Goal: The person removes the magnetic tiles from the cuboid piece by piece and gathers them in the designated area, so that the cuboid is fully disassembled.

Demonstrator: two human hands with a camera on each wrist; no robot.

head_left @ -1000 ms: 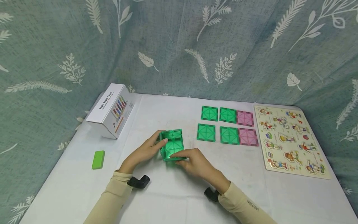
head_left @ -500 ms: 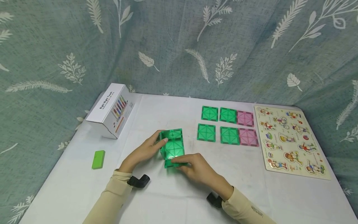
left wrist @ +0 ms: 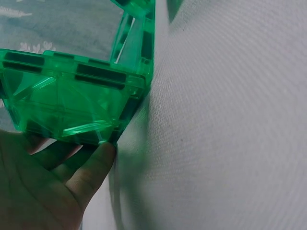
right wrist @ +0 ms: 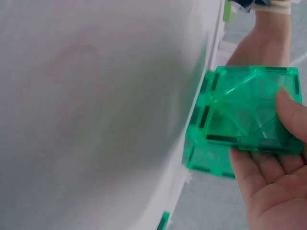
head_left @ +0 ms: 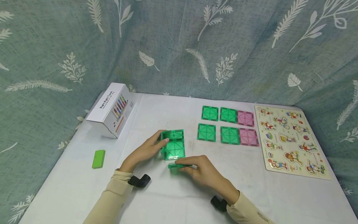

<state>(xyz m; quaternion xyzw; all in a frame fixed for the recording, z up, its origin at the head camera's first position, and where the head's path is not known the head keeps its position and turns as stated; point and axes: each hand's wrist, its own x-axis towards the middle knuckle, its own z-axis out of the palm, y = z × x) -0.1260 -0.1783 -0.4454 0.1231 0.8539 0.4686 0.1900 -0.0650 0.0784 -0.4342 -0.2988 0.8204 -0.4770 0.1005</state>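
Note:
In the head view, a small structure of green magnetic tiles (head_left: 175, 151) stands mid-table, with upright walls at its back and left. My left hand (head_left: 145, 152) grips its left wall, the thumb over the top edge. The left wrist view shows those fingers at the edge of the see-through green wall (left wrist: 62, 103). My right hand (head_left: 202, 169) pinches a single green magnetic tile (head_left: 172, 166), held upright just in front of the structure's near side. Seen from the right wrist, this tile (right wrist: 240, 105) sits between thumb and fingers, overlapping the structure behind it.
Several flat green tiles (head_left: 206, 132) and two pink tiles (head_left: 248, 137) lie right of the structure. Beyond them is a wooden picture puzzle board (head_left: 292, 141). A white box (head_left: 110, 110) and a bright green block (head_left: 98, 159) are on the left. A patterned curtain (head_left: 173, 46) hangs behind.
My right hand has drawn the green tile away from the structure's near side, toward me and slightly right. The left hand has kept its grip in nearly the same place.

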